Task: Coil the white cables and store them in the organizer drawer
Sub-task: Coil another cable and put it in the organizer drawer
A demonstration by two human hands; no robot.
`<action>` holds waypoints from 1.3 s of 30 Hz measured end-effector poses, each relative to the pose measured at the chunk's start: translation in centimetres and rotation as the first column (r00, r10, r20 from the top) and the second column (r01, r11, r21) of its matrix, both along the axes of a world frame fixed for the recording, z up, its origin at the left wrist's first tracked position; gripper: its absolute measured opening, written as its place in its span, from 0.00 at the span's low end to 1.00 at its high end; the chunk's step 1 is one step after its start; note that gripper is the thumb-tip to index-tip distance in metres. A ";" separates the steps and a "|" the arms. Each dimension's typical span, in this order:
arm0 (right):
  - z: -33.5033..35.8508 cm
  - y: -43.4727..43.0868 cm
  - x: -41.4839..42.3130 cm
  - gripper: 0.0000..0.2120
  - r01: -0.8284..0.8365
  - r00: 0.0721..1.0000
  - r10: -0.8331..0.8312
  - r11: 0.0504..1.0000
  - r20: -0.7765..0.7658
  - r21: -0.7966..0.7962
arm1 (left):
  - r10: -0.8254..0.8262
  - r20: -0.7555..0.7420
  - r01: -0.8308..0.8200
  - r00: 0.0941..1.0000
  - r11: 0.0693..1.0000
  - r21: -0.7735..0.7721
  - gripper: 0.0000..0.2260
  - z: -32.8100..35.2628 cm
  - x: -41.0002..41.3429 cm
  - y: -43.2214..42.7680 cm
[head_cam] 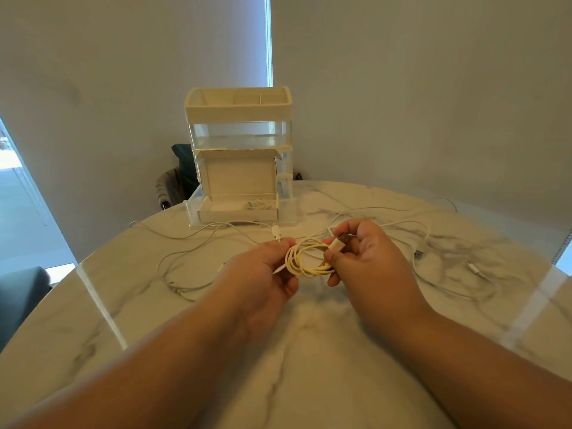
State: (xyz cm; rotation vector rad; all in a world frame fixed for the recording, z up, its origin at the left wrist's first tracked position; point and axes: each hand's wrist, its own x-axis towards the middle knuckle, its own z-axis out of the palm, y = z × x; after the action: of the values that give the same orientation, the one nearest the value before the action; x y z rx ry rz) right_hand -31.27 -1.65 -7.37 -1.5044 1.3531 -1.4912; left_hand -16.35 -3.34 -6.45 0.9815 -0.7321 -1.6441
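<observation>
Marble table (309,351), with the white organizer (238,106) at its far edge, and its bottom drawer (288,212) is already pulled out toward the person. There's a flip-lid box (241,176) sitting in it, with what looks like one bundled cable inside. Loose white cables (185,252) are sprawled in front of the organizer on both sides, so I'd say there's plenty left to do. In front of the drawer, held above the table, the left hand (263,274) pinches one side of the coiled cable (305,258). The right hand (368,258) grips the other side, with the USB plug (339,243) between thumb and fingers. The coil is a squashed oval with its long axis running hand to hand, roughly parallel to the organizer's front. The plug's metal end points right and slightly back toward the organizer. My tip for this step: keep the left pinch firm so the loops don't spring apart. Then wrap or tuck that plug end around the bundle before carrying it to the drawer.
</observation>
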 end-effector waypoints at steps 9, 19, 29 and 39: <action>0.4 0.4 0.0 0.11 0.043 0.997 -0.042 0.999 -0.064 0.011 | 0.144 0.428 0.038 0.892 0.920 -0.391 0.09 -0.9 -0.2 0.4; 0.1 0.2 -0.4 0.12 -0.068 0.993 0.056 0.991 0.100 0.116 | 0.177 0.344 -0.041 0.922 0.929 -0.368 0.07 -0.9 0.8 -0.5; 0.6 0.1 -0.5 0.31 -0.138 0.869 0.146 0.989 -0.473 0.051 | 0.114 0.341 -0.015 0.933 0.959 -0.282 0.17 -1.0 1.1 -0.9; 0.7 -2.0 0.9 0.24 -0.095 0.963 0.116 0.991 -0.243 0.096 | 0.196 0.317 -0.083 0.928 0.938 -0.338 0.21 0.0 2.5 -1.9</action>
State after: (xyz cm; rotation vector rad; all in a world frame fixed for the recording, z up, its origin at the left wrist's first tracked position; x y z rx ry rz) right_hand -30.36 -3.69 -6.64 -1.7255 1.4328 -1.1960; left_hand -13.82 -5.27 -6.46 1.0701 -1.1007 -1.1896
